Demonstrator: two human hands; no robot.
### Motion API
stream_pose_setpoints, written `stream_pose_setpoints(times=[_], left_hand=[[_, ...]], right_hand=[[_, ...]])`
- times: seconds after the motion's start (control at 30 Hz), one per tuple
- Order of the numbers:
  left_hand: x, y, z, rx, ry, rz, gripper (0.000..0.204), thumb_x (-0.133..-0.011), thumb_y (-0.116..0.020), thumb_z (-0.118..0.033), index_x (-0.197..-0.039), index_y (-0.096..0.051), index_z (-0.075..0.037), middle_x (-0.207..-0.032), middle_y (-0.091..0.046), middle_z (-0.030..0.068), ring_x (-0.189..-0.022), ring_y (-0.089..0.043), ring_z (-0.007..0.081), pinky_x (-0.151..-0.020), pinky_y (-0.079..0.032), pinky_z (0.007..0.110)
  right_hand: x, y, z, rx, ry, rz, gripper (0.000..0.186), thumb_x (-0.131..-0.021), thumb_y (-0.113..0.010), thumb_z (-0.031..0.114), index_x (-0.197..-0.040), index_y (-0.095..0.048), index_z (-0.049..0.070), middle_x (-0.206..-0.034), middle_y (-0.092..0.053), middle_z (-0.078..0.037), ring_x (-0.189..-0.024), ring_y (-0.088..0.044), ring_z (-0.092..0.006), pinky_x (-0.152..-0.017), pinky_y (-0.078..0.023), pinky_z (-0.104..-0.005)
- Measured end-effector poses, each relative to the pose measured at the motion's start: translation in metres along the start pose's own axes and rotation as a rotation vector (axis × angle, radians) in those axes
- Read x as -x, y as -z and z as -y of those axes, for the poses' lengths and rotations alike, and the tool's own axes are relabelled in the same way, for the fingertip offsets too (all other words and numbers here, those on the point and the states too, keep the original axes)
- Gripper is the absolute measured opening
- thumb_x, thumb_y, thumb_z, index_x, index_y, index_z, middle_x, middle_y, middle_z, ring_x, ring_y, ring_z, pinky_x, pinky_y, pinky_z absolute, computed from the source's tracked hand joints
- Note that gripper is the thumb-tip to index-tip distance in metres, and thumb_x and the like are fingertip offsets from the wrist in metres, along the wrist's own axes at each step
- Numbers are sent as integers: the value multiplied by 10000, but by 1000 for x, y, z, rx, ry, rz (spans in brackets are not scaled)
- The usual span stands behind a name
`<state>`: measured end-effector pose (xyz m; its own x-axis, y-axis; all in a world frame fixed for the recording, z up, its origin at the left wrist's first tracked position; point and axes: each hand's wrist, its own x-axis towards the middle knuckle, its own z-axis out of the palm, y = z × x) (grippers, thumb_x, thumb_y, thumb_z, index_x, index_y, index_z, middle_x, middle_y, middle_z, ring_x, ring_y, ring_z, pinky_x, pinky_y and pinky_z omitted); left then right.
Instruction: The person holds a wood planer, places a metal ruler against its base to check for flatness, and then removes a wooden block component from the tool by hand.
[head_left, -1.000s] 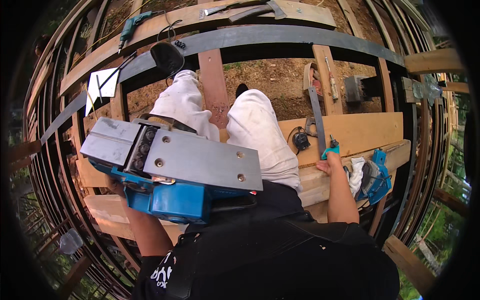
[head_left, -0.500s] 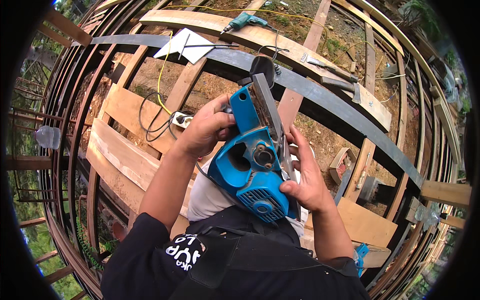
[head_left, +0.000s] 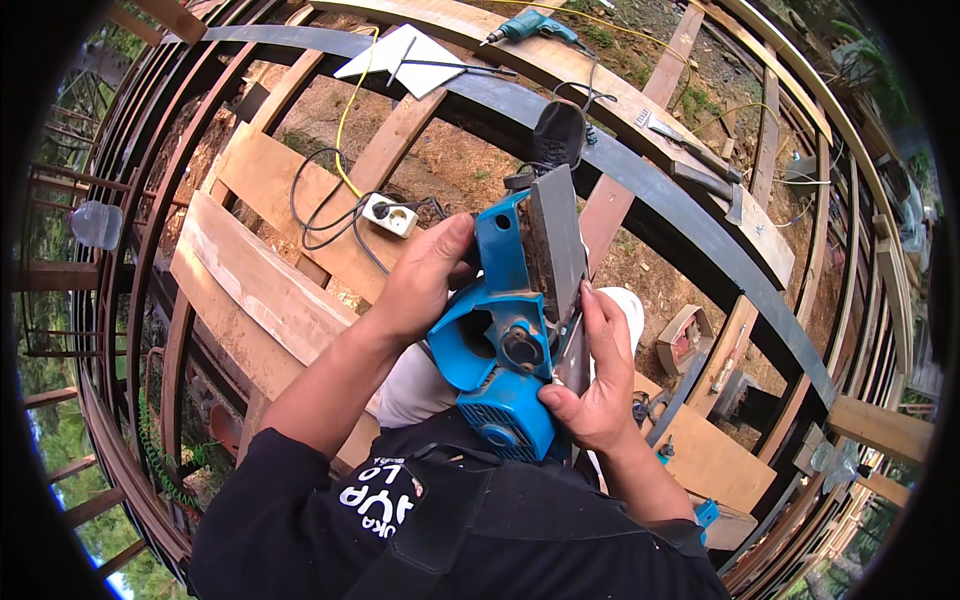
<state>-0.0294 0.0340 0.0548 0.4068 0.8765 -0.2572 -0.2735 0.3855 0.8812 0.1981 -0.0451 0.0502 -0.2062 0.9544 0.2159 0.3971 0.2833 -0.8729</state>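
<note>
Over my lap I hold a blue electric planer (head_left: 505, 425) turned on its side, its dark grey metal sole (head_left: 558, 230) facing right. My left hand (head_left: 425, 280) grips the upper left of the planer, with the fingertips partly hidden behind it. My right hand (head_left: 598, 385) is closed on the right side, thumb against the housing beside the lower housing and fingers along the sole. A round opening and a vented cover show on the body. Just beyond the planer is a dark shoe (head_left: 560, 130).
A white power strip (head_left: 390, 214) with cables lies by boards (head_left: 240, 270) at left. A grey beam (head_left: 720, 275) crosses ahead, with a white sheet (head_left: 420, 70), green drill (head_left: 530, 27) and axe (head_left: 705, 180) beyond. A small box (head_left: 682, 340) sits at right among open framing.
The planer has turned from lying sole-up to standing on its side. My right hand has left the teal-ended tool at the right and joined my left on the planer.
</note>
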Motion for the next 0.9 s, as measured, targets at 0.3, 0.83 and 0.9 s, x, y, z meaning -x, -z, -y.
stream_pose_setpoints(times=[0.3, 0.83, 0.9], left_hand=[[-7, 16, -3, -64, -19, 34, 500, -1001, -355, -477, -1192, -524, -47, -979, -580, 9, -957, -557, 98, -789, -423, 206], [-9, 13, 11, -369, -441, -55, 579, -920, -512, -527, -1084, -513, 27, -919, -561, 48, -861, -518, 83, -767, -437, 235], [-12, 12, 11, -459, -468, -37, 589, -917, -508, -539, -1072, -517, 29, -913, -561, 53, -851, -516, 83, -757, -437, 235]], right_hand=[[-8, -5, 5, -62, -63, 2, 969, -701, -725, 586, -1392, -400, -11, -1290, -374, -297, -1163, -469, -378, -987, -373, -420], [-48, -4, -11, -355, -66, -93, 987, -794, -511, 724, -1376, -360, -60, -1338, -407, -238, -1259, -409, -322, -1055, -304, -411], [-67, -4, -7, -450, -71, -75, 968, -786, -587, 672, -1382, -367, -58, -1307, -460, -229, -1222, -459, -297, -1031, -339, -384]])
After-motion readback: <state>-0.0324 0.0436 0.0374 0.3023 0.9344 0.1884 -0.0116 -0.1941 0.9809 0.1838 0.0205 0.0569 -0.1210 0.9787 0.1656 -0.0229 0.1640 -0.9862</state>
